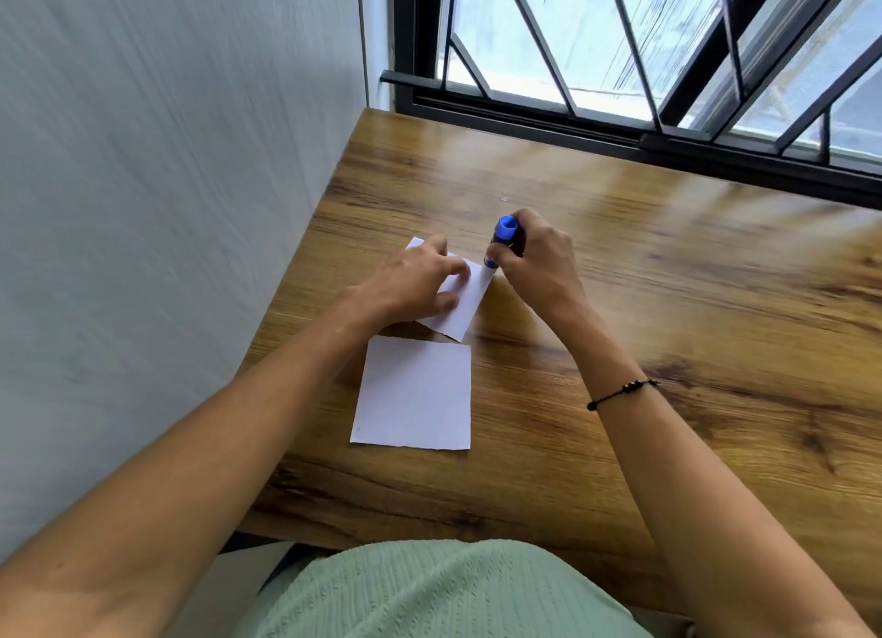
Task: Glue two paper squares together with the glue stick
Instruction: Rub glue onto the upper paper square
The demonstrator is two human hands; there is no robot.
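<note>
We were at the gluing step: our left hand pressed the far paper square flat on the counter, fingers spread, while our right hand gripped the glue stick, tip down at that square's right edge. Next, we judged, came laying on the near square. The tip's contact and any glue were hidden from us

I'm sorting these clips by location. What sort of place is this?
Probably a room in a home, at a desk in a corner. A wood-grain table stands against a plain pale wall and beneath a window with dark metal bars. Nothing in view suggests a workshop or lab.
</note>
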